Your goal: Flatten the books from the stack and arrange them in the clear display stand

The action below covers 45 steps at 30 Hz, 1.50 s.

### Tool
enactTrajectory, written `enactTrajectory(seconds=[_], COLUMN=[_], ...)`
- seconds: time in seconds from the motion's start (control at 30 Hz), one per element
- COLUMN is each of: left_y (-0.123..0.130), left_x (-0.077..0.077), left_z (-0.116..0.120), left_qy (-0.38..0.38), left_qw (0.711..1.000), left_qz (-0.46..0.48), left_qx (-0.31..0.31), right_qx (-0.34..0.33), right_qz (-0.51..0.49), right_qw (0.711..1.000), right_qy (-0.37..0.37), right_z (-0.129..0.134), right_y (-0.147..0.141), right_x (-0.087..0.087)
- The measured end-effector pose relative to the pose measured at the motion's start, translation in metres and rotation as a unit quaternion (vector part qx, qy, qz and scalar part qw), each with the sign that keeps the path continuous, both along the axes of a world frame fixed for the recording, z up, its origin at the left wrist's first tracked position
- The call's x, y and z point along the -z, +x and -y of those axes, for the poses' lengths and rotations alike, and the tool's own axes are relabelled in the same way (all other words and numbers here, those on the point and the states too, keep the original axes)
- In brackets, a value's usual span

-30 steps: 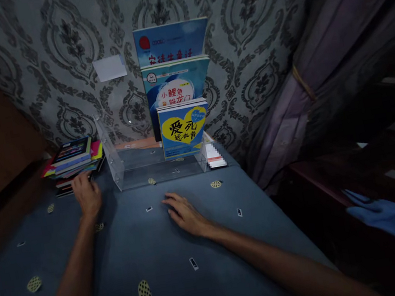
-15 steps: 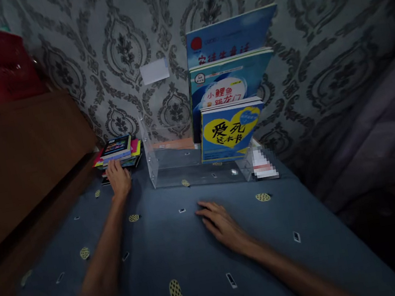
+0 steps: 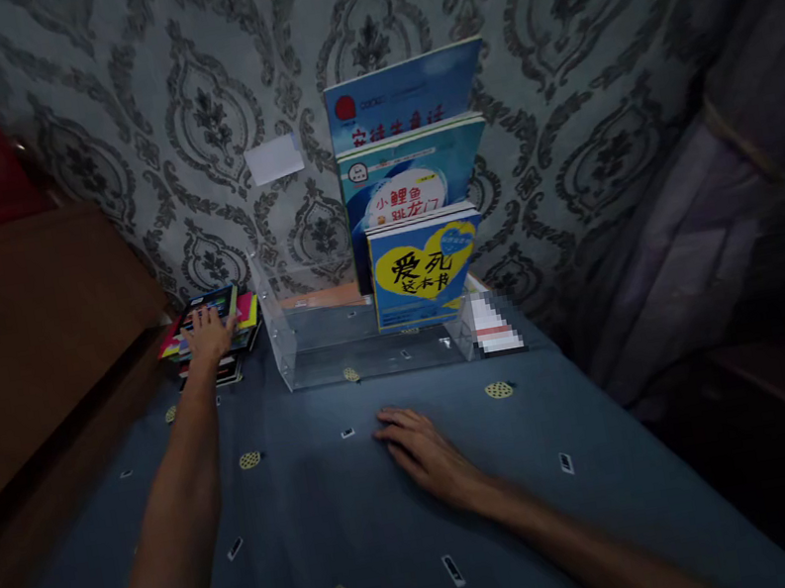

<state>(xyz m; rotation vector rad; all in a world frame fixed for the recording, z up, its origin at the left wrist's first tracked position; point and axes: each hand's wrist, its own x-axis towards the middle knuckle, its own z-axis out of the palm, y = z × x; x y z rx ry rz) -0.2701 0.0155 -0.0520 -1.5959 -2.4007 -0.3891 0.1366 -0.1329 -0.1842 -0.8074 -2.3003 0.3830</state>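
Top book (image 3: pixel 221 301) lies flat beneath the left fingers (image 3: pixel 200 324), long axis unclear.

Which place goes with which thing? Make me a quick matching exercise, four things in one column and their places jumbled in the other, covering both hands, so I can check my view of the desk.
1. left hand
2. right hand
3. yellow-heart book
4. white card

A. up on the patterned wallpaper
B. in front of the taller blue books
C. at the stack of books, fingers spread
D. on or just over the blue tablecloth, nearer the camera than the clear rack

Pairs: 1-C, 2-D, 3-B, 4-A
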Motion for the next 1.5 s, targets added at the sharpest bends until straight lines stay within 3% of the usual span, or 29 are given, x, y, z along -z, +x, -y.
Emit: enactTrajectory(seconds=[0.13, 0.5, 0.77, 1.07, 1.5], left_y=[-0.010, -0.020, -0.022, -0.021, -0.009], left_x=[-0.005, -0.002, -0.011, -0.019, 0.000], left_z=[-0.003, 0.034, 0.023, 0.039, 0.055], left_qy=[-0.052, -0.023, -0.084, -0.078, -0.061], left_qw=[0.999, 0.989, 0.991, 0.985, 0.987], left_qz=[-0.007, -0.133, -0.080, -0.124, -0.122], left_qx=[0.010, 0.065, 0.068, 0.086, 0.088], right_qx=[0.006, 0.003, 0.007, 0.003, 0.005], right_qz=[0.002, 0.005, 0.007, -0.001, 0.019], right_qw=[1.000, 1.000, 1.000, 1.000, 1.000], right_qy=[-0.018, -0.021, -0.018, -0.018, -0.004], right_z=[0.000, 0.002, -0.001, 0.000, -0.001], right_y=[0.000, 0.000, -0.001, -0.001, -0.002], right_x=[-0.001, -0.005, -0.001, -0.001, -0.001])
